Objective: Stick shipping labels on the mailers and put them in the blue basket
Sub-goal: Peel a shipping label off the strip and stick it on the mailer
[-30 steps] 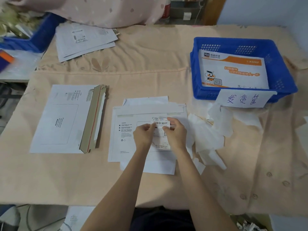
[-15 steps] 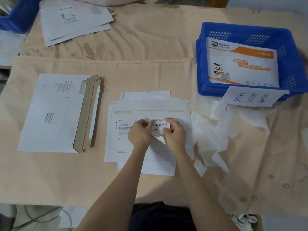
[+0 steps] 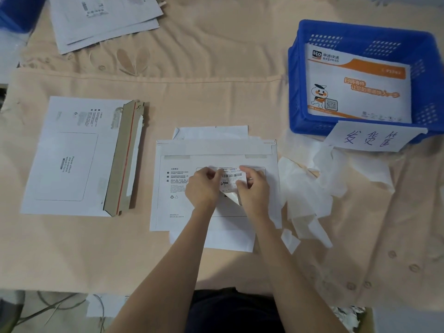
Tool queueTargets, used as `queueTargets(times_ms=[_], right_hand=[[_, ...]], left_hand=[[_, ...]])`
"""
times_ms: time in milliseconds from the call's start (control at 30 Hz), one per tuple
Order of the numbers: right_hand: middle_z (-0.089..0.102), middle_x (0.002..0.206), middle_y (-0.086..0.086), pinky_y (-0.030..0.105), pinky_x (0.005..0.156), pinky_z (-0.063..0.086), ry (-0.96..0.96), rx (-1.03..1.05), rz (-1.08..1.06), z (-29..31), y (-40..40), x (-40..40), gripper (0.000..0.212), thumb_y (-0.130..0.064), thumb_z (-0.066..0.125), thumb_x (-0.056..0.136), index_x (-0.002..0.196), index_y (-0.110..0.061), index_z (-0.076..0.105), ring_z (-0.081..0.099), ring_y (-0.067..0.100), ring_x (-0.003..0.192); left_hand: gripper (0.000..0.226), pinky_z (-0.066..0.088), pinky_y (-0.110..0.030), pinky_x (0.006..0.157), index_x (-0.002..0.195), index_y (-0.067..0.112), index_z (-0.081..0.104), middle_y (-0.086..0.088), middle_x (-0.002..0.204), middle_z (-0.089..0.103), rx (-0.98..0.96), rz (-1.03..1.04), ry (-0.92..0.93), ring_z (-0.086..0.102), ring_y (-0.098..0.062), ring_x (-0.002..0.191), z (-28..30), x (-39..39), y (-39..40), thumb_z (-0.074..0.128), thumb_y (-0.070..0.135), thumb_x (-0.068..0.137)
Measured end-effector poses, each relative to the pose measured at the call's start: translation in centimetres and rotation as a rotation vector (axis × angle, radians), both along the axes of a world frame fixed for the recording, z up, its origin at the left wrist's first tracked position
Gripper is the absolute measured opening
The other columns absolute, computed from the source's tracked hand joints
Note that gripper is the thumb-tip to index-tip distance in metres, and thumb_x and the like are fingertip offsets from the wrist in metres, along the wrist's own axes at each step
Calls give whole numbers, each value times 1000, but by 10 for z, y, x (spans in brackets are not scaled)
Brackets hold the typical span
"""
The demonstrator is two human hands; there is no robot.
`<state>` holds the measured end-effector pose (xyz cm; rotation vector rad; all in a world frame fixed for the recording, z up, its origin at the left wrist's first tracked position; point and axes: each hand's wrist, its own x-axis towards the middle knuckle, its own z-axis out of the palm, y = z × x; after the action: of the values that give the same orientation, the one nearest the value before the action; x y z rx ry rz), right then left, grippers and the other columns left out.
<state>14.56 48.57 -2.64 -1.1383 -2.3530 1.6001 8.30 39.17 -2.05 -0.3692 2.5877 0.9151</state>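
- Bottom of the frame: two bare forearms reach up from the lower edge over a peach tablecloth (image 3: pixel 216 104) that covers the whole table.
- Both hands meet just right of centre frame, over a white mailer (image 3: pixel 177 207) lying flat with its flap toward the top. There's a second white sheet or mailer underneath it, poking out at the top and bottom edges.
- The left hand (image 3: pixel 201 188) has its fingers curled, pinching the left edge of the shipping label (image 3: pixel 231 176), the one with the barcode.
- The right hand (image 3: pixel 254 188) pinches the label's right edge the same way, thumb and fingers curled around it.
- So the label is held between the two hands right above the mailer's printed address box. Its bottom part curls up with a shiny backing corner peeling away; can't tell how much of it is actually stuck down.
- Just right of the hands, a messy pile of white backing scraps (image 3: pixel 307 195) runs up toward the basket.
- Left of centre, another mailer (image 3: pixel 67 159) lies turned sideways, its brown cardboard flap with a red strip open on the right side.
- Upper right: the blue basket (image 3: pixel 295 92) with an orange-and-white express mailer (image 3: pixel 360 90) already inside, plus a handwritten paper sign (image 3: pixel 370 138) on its front rim.
- Upper left: a loose stack of white mailers (image 3: pixel 103 20), partly cut off by the frame.
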Motion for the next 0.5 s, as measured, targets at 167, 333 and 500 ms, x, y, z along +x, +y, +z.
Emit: queueTargets(times_ms=[167, 333, 500], right_hand=[[52, 100, -4, 36, 85, 52, -20, 14, 2, 1, -1, -1, 39, -1, 58, 85, 119, -19, 65, 59, 19, 88], [52, 99, -3, 39, 84, 52, -47, 64, 3, 2, -3, -3, 40, 0, 57, 83, 117, -19, 65, 59, 20, 88], [58, 114, 0, 33, 77, 48, -179, 345, 135, 5, -5, -5, 40, -10, 58, 84, 122, -23, 62, 59, 22, 95]], left_hand=[[29, 35, -27, 62, 80, 20, 67, 4, 83, 70, -18, -7, -10, 58, -19, 74, -2, -1, 1, 59, 47, 86], [29, 37, -27, 61, 82, 21, 68, 2, 82, 70, -60, -30, -18, 61, -21, 75, -2, -3, 3, 57, 48, 86], [28, 36, -26, 58, 77, 21, 66, -2, 75, 67, -123, -68, -27, 56, -24, 67, 1, -6, 3, 56, 45, 87]])
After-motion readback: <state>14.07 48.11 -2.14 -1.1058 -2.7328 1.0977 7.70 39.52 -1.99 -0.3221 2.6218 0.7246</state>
